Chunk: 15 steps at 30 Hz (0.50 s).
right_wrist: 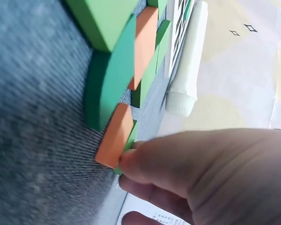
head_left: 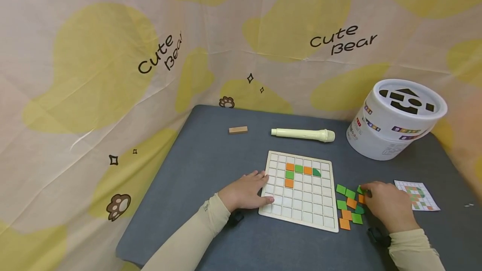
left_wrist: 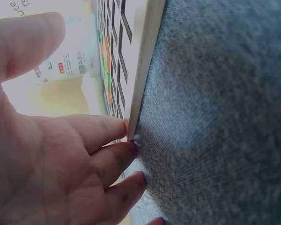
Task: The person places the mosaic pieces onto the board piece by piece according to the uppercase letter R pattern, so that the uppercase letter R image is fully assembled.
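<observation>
A white gridded board (head_left: 301,195) lies on the table, bearing several orange and green square tiles and a dark green rounded tile (head_left: 316,172). My left hand (head_left: 246,190) rests at the board's left edge, fingers extended; in the left wrist view the fingertips touch the board's side (left_wrist: 143,70). To the right of the board lies a loose cluster of orange and green tiles (head_left: 351,203). My right hand (head_left: 389,203) is at the cluster's right side, its thumb and finger pinching a green tile (right_wrist: 131,136) beside an orange tile (right_wrist: 116,133).
A printed pattern card (head_left: 423,198) lies right of my right hand, partly covered by it. Behind the board are a pale yellow toy microphone (head_left: 301,134) and a small wooden block (head_left: 238,130). A white bucket (head_left: 391,124) with a shape-cut lid stands at the back right.
</observation>
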Motion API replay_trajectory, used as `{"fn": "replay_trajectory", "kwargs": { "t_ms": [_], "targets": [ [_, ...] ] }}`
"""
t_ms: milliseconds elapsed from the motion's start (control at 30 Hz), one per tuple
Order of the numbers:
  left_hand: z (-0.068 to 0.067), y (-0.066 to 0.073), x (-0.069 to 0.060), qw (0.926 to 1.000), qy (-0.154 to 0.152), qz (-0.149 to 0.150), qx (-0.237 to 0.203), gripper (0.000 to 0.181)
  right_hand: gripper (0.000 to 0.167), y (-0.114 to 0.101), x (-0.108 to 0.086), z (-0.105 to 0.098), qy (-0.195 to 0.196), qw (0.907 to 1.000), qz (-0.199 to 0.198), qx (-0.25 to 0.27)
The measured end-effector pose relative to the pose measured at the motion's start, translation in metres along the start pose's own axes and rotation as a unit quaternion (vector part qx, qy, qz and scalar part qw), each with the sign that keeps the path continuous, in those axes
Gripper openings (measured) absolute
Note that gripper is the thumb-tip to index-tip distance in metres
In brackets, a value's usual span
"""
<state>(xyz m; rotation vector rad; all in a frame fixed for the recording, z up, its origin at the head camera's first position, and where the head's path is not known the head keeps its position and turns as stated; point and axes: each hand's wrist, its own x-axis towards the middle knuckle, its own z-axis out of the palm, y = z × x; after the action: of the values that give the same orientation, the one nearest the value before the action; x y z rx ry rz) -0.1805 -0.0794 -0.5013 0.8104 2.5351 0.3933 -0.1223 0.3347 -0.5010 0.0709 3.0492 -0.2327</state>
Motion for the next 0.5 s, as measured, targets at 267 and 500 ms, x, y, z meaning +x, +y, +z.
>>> {"fn": "replay_trajectory", "kwargs": {
  "t_ms": [267,500],
  "targets": [
    [-0.003,-0.001,-0.002,1.0,-0.003,-0.001,-0.001,0.088,0.024,-0.004,0.011,-0.012,-0.071,0.9974,0.007,0.007],
    [-0.009,0.001,-0.001,0.9994,-0.024,-0.014,-0.021,0.084,0.026,-0.007,0.017,-0.02,-0.101,0.9946,0.011,0.021]
  ]
}}
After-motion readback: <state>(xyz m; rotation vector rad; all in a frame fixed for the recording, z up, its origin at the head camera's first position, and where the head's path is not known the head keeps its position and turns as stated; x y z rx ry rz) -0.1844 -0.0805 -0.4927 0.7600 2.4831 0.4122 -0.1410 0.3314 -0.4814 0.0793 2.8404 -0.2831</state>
